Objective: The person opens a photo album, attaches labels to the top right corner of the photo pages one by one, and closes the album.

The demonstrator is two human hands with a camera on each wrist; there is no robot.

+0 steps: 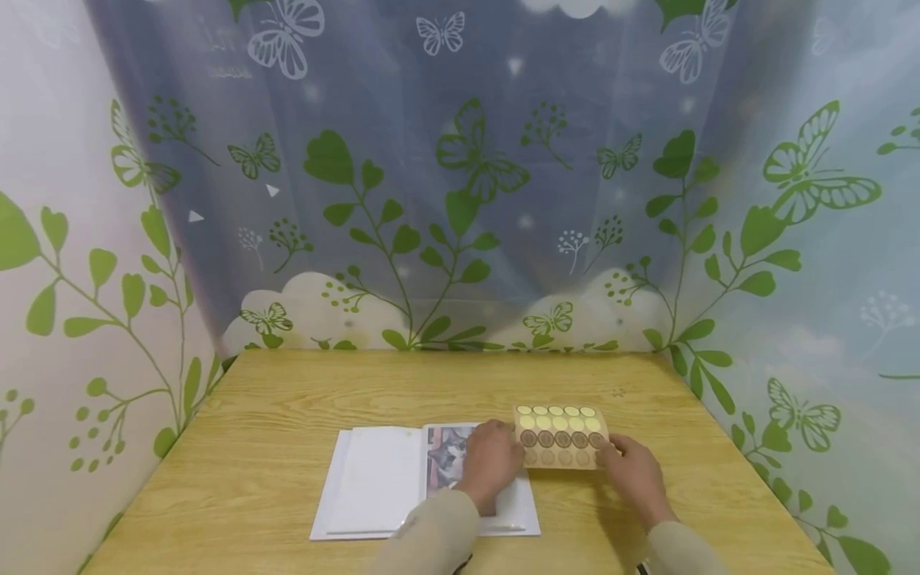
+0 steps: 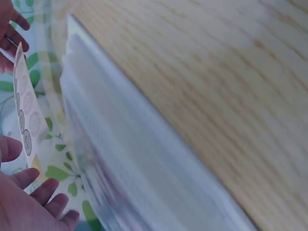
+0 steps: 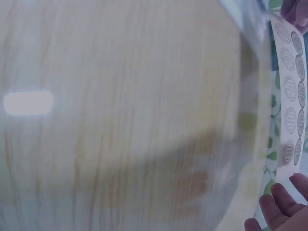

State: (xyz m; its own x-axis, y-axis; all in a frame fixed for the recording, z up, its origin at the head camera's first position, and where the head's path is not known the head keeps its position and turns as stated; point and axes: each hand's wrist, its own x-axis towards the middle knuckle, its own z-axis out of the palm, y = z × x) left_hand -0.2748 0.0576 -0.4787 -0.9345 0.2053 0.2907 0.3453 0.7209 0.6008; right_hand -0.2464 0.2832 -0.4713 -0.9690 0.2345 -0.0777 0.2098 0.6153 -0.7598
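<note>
A sheet of round stickers [image 1: 561, 437], with yellow rows at the top and brown and pale rows below, is held up between both hands. My left hand [image 1: 496, 459] pinches its left edge, above the right page of an open booklet [image 1: 381, 479]. At the opposite edge, my right hand [image 1: 636, 473] grips the sheet between thumb and fingers. The left wrist view shows the sheet [image 2: 26, 108] nearly edge-on, the left hand [image 2: 31, 204] at one end. In the right wrist view, the right hand [image 3: 286, 204] is at the sheet's lower end.
The booklet lies on a wood-grain table [image 1: 287, 399], white on its left page, with a cat picture [image 1: 446, 459] partly covered by the left hand on its right page. Curtains [image 1: 402, 200] printed with leaves and butterflies enclose the table at the back and sides.
</note>
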